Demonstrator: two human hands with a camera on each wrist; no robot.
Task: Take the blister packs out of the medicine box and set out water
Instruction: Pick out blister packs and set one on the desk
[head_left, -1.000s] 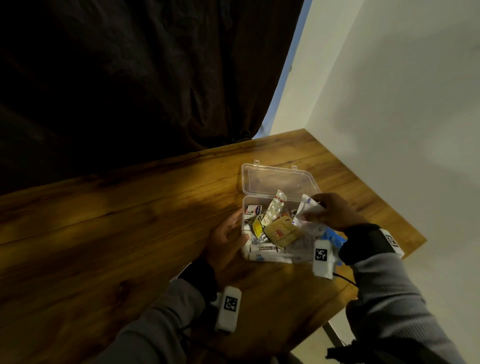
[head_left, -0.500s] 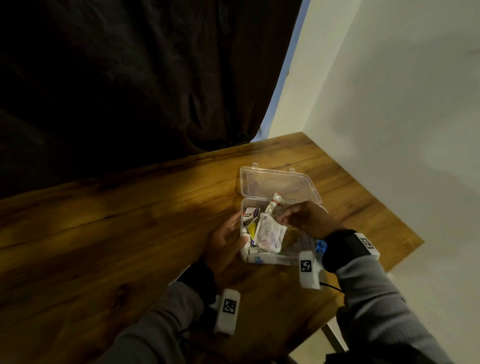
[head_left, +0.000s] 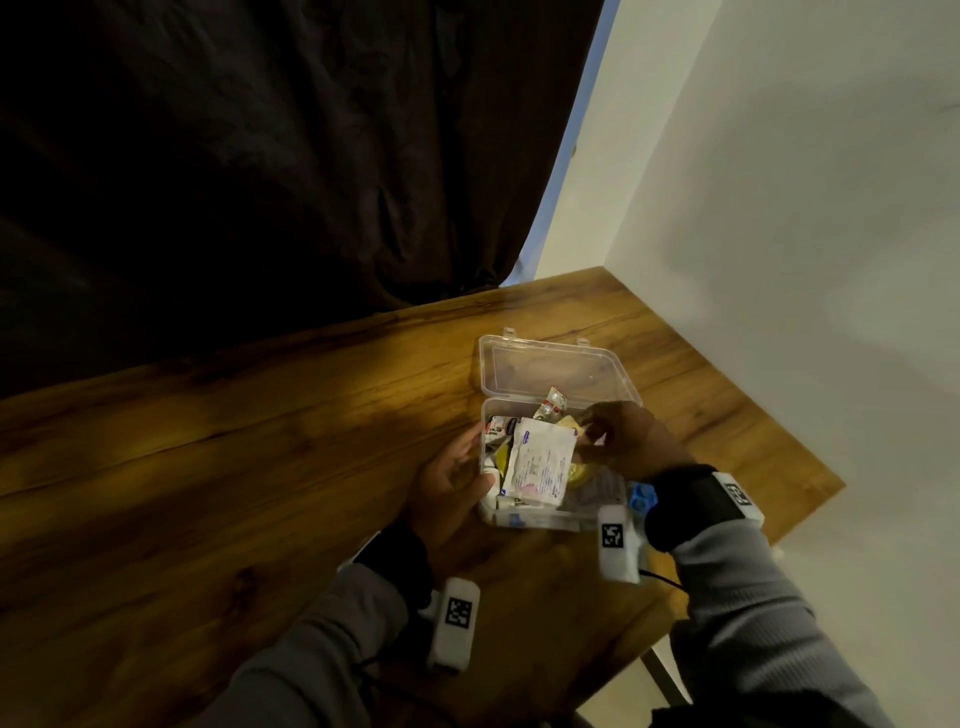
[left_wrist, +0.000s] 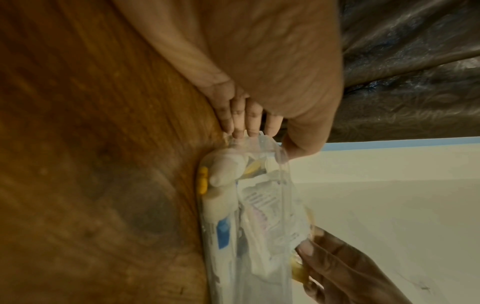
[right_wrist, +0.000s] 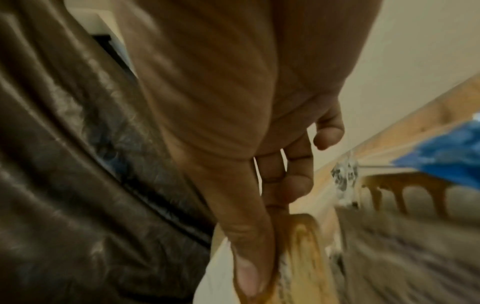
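A clear medicine box (head_left: 519, 521) stands open on the wooden table (head_left: 260, 467), its lid (head_left: 550, 369) lying flat behind it. It holds several packs: a white sachet (head_left: 540, 462) on top, a silver blister strip (head_left: 553, 402) at the back, and a yellow-amber blister pack (right_wrist: 303, 242). My left hand (head_left: 478, 462) grips the box's left wall, fingers on the side (left_wrist: 249, 127), thumb over the rim. My right hand (head_left: 587, 436) reaches into the box. Its thumb and fingers (right_wrist: 249, 267) pinch the amber pack beside the sachet's right edge.
A blue item (head_left: 641, 499) lies just right of the box, near the table's right edge. A dark curtain (head_left: 260, 182) hangs behind the table and a pale wall (head_left: 779, 260) stands to the right. Bare wood stretches to the left of the box.
My right hand came from the box's right side to its middle with the white sachet, which now lies over the left contents. The left hand has stayed on the box.
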